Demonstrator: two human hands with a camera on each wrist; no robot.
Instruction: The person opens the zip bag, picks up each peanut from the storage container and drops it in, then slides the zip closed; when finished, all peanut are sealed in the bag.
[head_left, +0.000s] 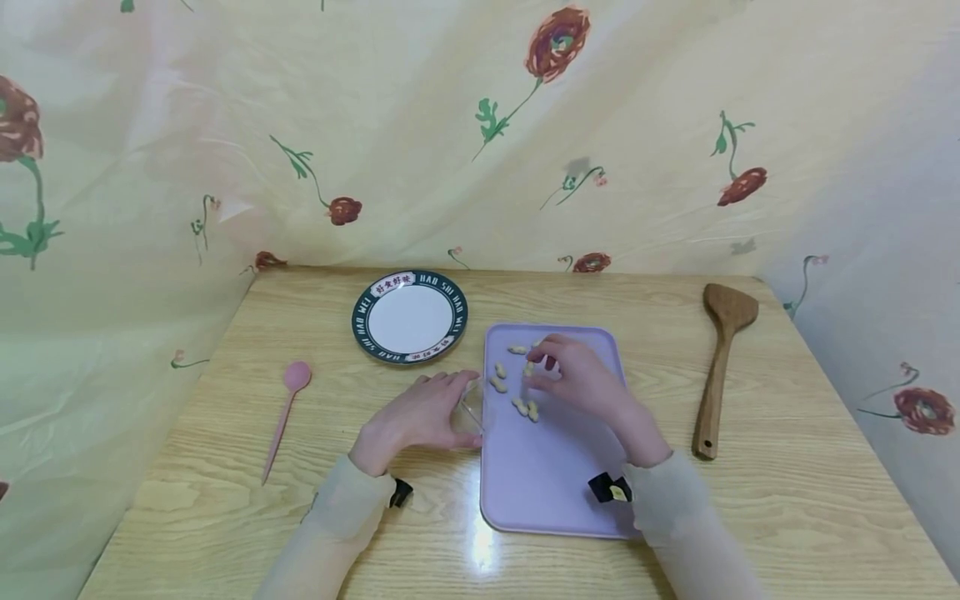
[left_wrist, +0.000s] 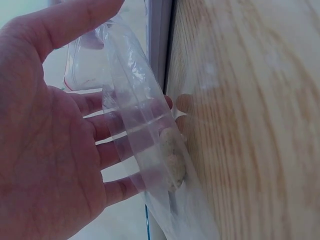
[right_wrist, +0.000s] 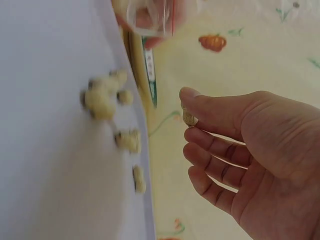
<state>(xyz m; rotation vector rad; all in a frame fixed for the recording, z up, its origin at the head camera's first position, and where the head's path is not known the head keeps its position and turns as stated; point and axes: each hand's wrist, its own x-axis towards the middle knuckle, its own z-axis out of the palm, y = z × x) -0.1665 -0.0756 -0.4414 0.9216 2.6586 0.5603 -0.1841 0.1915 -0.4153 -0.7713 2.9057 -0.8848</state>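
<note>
My left hand [head_left: 416, 417] holds a clear zip bag [left_wrist: 125, 75] at the tray's left edge, its thumb and fingers spread around the mouth. Through the plastic in the left wrist view, a peanut [left_wrist: 172, 162] shows low in the bag. Between thumb and forefinger, my right hand [right_wrist: 270, 145] pinches another peanut [right_wrist: 189, 117] above the lilac tray [head_left: 555, 483]. Several loose peanuts [head_left: 498, 384] lie on the tray's upper left part, to the left of and below the right hand in the head view.
Behind the left hand sits a white plate with a dark lettered rim [head_left: 360, 321]. A pink spoon [head_left: 297, 377] lies at the left of the wooden table [head_left: 420, 550], and a wooden spatula [head_left: 720, 367] at the right. Flowered cloth [head_left: 420, 125] hangs behind the table.
</note>
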